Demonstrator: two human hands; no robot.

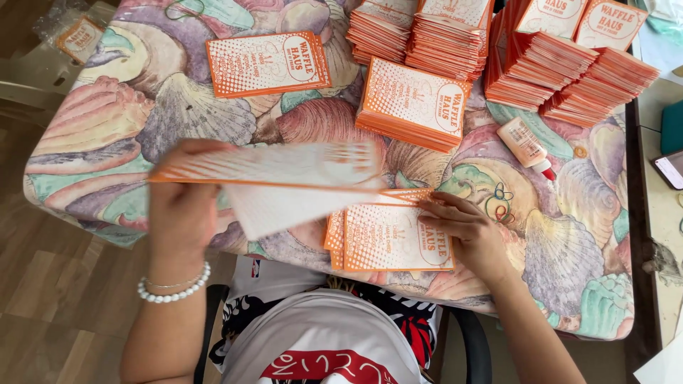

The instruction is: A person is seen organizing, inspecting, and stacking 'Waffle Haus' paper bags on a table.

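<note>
My left hand [182, 206] holds up an orange-and-white paper sleeve [274, 176], lifted above the table and blurred, with a white sheet part hanging below it. My right hand [466, 231] rests flat with its fingers on the right edge of a small pile of the same orange printed sleeves [388, 238] at the table's near edge. A white bead bracelet [174, 288] circles my left wrist. A small glue bottle [525, 147] with a red-and-white tip lies on the cloth to the right of centre.
More stacks of orange sleeves stand at the middle [413, 103], far centre [420, 32] and far right [569, 67]; one thin pile [267, 62] lies at the far left. A seashell-patterned cloth [107, 135] covers the table. A phone [671, 169] lies at the right edge.
</note>
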